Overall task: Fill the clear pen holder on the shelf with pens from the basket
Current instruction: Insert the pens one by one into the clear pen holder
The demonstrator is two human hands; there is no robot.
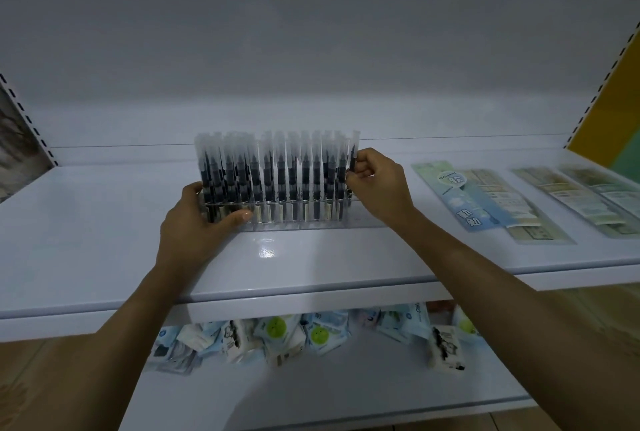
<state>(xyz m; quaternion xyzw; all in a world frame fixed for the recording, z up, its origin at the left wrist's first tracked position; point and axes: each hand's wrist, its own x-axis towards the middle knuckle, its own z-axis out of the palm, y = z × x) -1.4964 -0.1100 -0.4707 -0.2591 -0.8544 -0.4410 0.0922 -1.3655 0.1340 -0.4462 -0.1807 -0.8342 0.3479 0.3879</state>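
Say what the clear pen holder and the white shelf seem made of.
The clear pen holder looks like glossy acrylic or similar plastic: the pens show through its walls. The white shelf is probably painted metal, smooth, semi-glossy: it mirrors a light spot.

One head cam only, wide-angle w/ bent edges; faces fwd & slightly down onto shelf [104,222] from close, lower shelf [346,396] at frame bottom.

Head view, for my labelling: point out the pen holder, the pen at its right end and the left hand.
pen holder [304,218], head view, clear front wall.
pen [353,155], head view, dark barrel below the cap.
left hand [194,222], head view, back of the hand.
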